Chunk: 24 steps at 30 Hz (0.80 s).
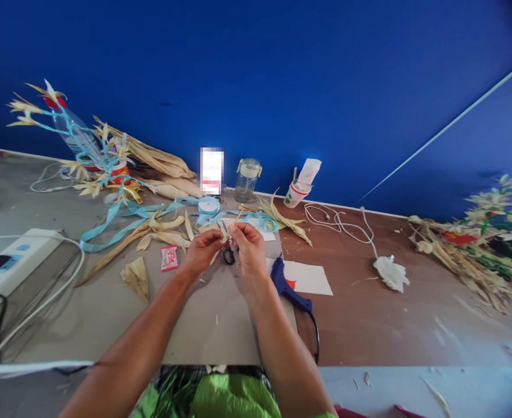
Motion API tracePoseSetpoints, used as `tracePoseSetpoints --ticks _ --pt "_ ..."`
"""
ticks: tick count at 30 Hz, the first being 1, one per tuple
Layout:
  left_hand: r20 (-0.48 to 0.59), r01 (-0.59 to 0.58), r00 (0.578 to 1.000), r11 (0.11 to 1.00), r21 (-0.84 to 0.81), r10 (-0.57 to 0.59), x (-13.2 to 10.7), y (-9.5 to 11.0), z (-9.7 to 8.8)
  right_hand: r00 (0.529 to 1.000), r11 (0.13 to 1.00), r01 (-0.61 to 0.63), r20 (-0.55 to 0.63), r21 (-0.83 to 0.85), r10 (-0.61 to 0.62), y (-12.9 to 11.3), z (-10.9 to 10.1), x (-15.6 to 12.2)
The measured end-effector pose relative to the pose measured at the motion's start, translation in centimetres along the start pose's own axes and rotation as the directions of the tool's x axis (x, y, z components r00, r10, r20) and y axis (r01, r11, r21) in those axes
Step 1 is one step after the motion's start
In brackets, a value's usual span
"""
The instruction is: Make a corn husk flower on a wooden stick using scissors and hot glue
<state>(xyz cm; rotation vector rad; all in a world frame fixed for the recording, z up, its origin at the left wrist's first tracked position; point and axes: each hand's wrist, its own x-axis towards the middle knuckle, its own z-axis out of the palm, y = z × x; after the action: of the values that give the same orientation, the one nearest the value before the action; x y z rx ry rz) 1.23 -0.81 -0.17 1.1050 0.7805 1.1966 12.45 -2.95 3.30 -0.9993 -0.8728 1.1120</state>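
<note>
My left hand (pixel 204 249) and my right hand (pixel 248 248) meet over the grey mat (pixel 212 325) at the table's middle. Both pinch a small pale strip of dried corn husk (pixel 225 233) between the fingertips, held just above the mat. Black scissors (pixel 229 255) lie right under the hands. A blue glue gun (pixel 288 287) rests just right of my right wrist. A roll of light-blue ribbon (pixel 208 205) sits behind the hands, its loose end trailing left.
Dried husks (pixel 160 165) and a bottle of husk flowers (pixel 75 136) stand at back left. A glass jar (pixel 246 179), paper cup (pixel 297 191), white cable (pixel 347 223), power strip (pixel 12 261) and more husk flowers (pixel 478 244) surround the mat.
</note>
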Motion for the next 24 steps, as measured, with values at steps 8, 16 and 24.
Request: tracePoseSetpoints --ticks 8,16,24 --pt "-0.054 -0.015 0.998 1.000 -0.019 0.014 0.3 -0.5 -0.5 0.994 0.998 0.063 -0.092 0.029 -0.060 -0.1 -0.3 0.2" --pt "-0.082 0.011 0.997 0.996 -0.083 -0.018 0.3 -0.5 -0.9 0.983 0.986 0.073 -0.156 -0.151 -0.096 -0.9 -0.9 0.3" --pt "-0.097 -0.024 0.995 0.997 -0.072 0.017 0.4 -0.2 -1.3 0.988 0.171 0.105 0.123 -0.980 0.093 -1.7 -1.8 -1.1"
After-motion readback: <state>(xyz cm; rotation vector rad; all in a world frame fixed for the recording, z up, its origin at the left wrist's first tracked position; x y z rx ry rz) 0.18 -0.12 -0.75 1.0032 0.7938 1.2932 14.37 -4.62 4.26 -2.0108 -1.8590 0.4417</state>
